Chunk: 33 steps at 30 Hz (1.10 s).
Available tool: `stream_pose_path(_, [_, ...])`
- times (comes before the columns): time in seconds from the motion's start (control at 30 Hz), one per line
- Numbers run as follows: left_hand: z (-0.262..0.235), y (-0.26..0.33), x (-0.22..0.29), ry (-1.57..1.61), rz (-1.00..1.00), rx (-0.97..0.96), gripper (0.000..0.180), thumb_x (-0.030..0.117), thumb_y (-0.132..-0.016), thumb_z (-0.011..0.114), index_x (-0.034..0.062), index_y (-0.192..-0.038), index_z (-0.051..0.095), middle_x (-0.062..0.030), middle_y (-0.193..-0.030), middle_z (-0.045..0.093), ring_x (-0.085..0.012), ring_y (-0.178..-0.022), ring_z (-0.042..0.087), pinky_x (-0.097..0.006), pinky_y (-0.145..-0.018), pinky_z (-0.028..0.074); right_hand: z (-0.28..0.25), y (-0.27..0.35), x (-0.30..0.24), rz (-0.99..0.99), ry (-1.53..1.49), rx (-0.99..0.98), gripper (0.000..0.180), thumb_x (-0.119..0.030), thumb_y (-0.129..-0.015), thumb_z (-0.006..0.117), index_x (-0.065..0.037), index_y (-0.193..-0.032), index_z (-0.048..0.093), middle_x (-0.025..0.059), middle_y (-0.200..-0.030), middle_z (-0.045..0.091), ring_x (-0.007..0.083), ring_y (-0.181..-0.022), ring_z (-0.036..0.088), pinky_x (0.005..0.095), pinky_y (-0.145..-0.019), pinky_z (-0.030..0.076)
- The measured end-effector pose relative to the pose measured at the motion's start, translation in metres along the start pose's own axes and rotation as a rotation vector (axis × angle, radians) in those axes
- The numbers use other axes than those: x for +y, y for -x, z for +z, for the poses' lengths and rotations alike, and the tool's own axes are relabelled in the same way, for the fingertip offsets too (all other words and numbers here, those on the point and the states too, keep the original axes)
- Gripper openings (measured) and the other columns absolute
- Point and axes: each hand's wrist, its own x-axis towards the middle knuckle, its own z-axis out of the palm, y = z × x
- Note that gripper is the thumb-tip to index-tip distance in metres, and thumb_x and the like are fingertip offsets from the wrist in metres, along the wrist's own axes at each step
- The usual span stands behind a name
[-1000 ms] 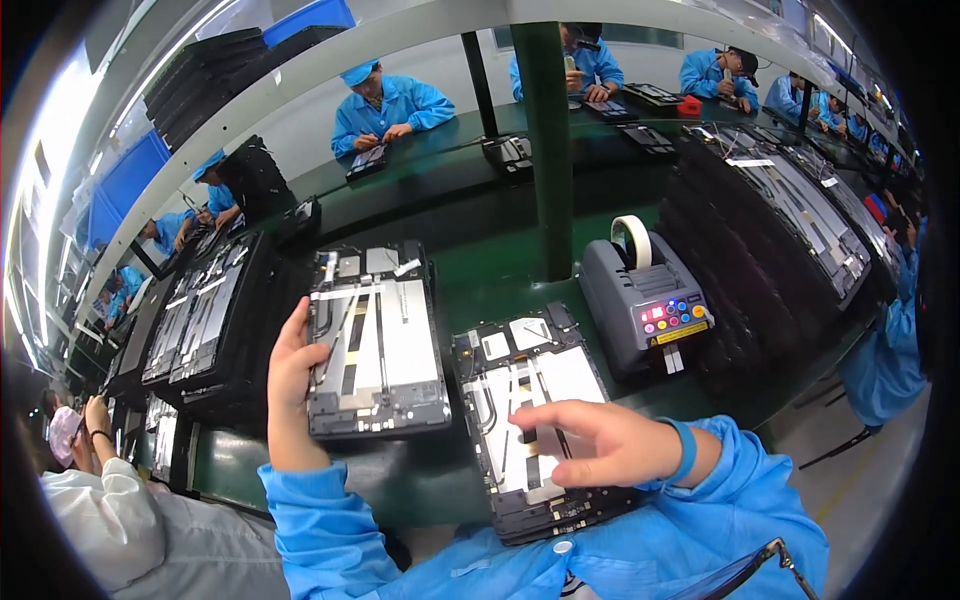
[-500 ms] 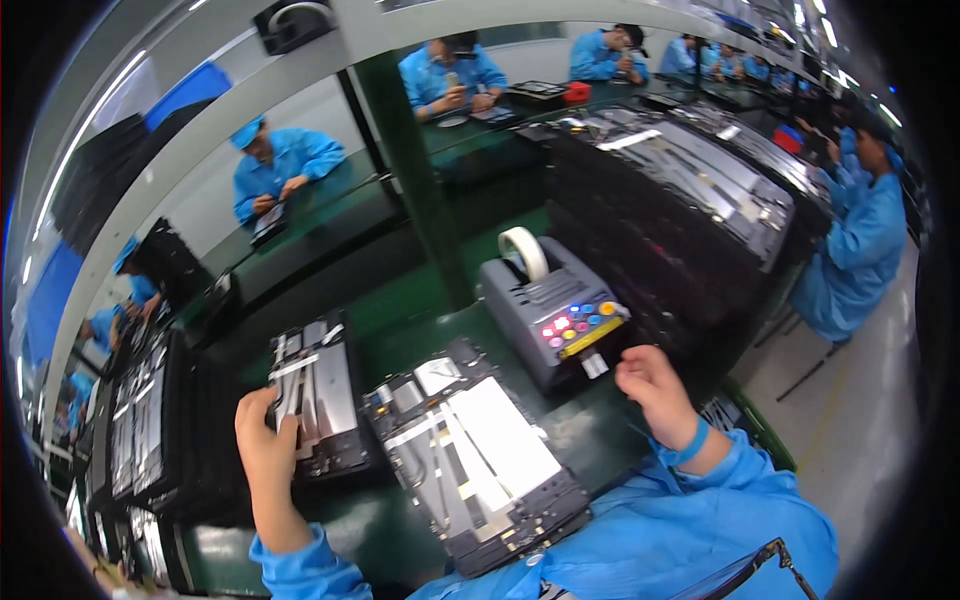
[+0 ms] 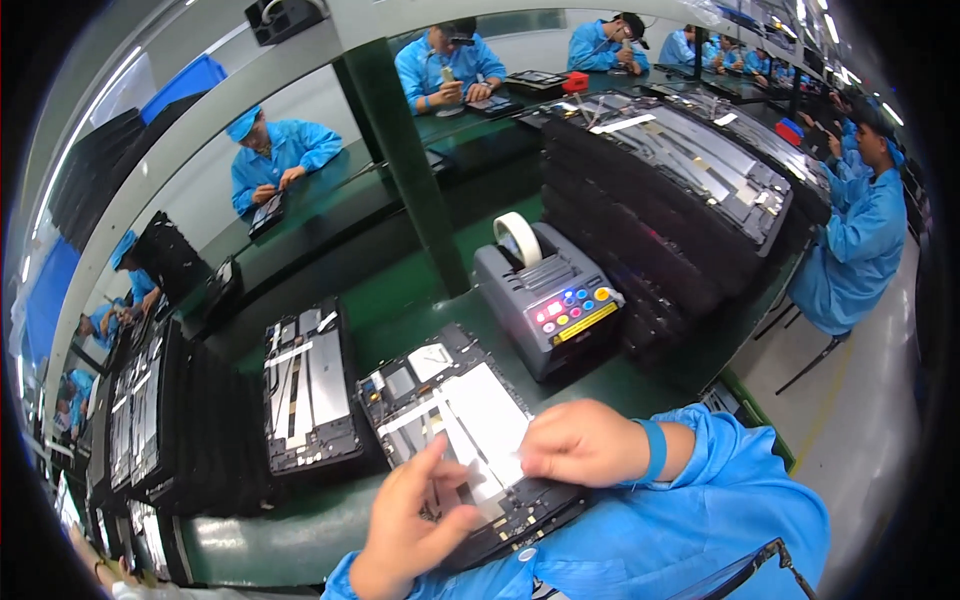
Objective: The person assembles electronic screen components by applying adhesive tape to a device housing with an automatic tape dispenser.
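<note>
An opened tablet-like device (image 3: 480, 405) lies in front of me, its silver battery plates, ribbon cables and circuit boards exposed. My left hand (image 3: 415, 515) hovers over its near left part, fingers apart, slightly blurred and holding nothing visible. At the device's right edge is my right hand (image 3: 585, 445), wearing a blue wristband, with thumb and fingers pinched together; whatever is between the fingertips is hidden. Just beyond stands a grey tape dispenser (image 3: 550, 300) with a white tape roll (image 3: 517, 240) on top and lit buttons in front. No strip shows at its mouth.
Another opened device (image 3: 305, 390) lies on the green table (image 3: 260, 545) to the left. Tall stacks of similar devices (image 3: 670, 170) stand at the back right, and more stacks (image 3: 145, 410) at far left. A green post (image 3: 410, 170) rises behind. Several people in blue work nearby.
My right hand has moved from beside the dispenser to the device. My left hand has come right from the other device. The white strip at the dispenser's mouth is gone.
</note>
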Motion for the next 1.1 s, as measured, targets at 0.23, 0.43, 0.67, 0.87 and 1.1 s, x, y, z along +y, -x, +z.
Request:
stream_pose_path(0.23, [-0.006, 0.011, -0.031, -0.186, 0.220, 0.018, 0.008, 0.003, -0.077, 0.069, 0.0010, -0.074, 0.062, -0.0076, -0.074, 0.064, -0.0151, -0.060, 0.057, -0.026, -0.053, 0.043, 0.014, -0.030, -0.018, -0.147, 0.290, -0.030, 0.017, -0.025, -0.087, 0.057, -0.011, -0.081, 0.064, 0.0093, -0.072, 0.061, 0.0303, -0.070, 0.060, 0.0402, -0.059, 0.047])
stream_pose_path(0.43, [-0.009, 0.009, -0.022, -0.142, 0.150, 0.169, 0.008, 0.001, -0.073, 0.071, 0.0024, -0.077, 0.064, -0.0091, -0.071, 0.063, -0.0202, -0.061, 0.059, -0.028, -0.055, 0.044, 0.017, -0.054, -0.027, -0.246, 0.299, -0.158, 0.020, -0.025, -0.087, 0.055, -0.009, -0.077, 0.062, 0.0100, -0.071, 0.061, 0.0309, -0.069, 0.060, 0.0419, -0.059, 0.047])
stream_pose_path(0.67, [-0.014, 0.022, -0.045, -0.034, 0.172, 0.338, 0.008, 0.002, -0.075, 0.072, -0.0006, -0.078, 0.065, -0.0097, -0.071, 0.065, -0.0174, -0.060, 0.059, -0.027, -0.055, 0.045, 0.025, -0.070, -0.027, -0.159, 0.319, 0.035, 0.019, -0.026, -0.086, 0.058, -0.008, -0.079, 0.062, 0.0098, -0.071, 0.062, 0.0303, -0.069, 0.060, 0.0396, -0.059, 0.047])
stream_pose_path(0.87, [-0.024, 0.011, -0.052, -0.089, 0.304, 0.276, 0.021, 0.001, -0.077, 0.070, -0.0037, -0.097, 0.067, -0.0119, -0.081, 0.065, -0.0168, -0.066, 0.059, -0.026, -0.057, 0.045, 0.029, -0.090, -0.023, -0.349, 0.388, 0.043, 0.009, -0.017, -0.077, 0.064, -0.009, -0.078, 0.059, 0.0083, -0.070, 0.059, 0.0307, -0.067, 0.060, 0.0399, -0.058, 0.048])
stream_pose_path(1.1, [-0.042, -0.029, -0.072, -0.883, 0.299, 0.352, 0.023, 0.008, -0.067, 0.070, 0.0052, -0.090, 0.068, -0.0078, -0.093, 0.060, -0.0306, -0.091, 0.052, -0.042, -0.079, 0.042, 0.035, -0.144, 0.013, -0.195, 0.515, -0.020, 0.028, -0.015, -0.078, 0.066, -0.007, -0.103, 0.058, 0.0114, -0.083, 0.061, 0.0318, -0.081, 0.061, 0.0416, -0.070, 0.048])
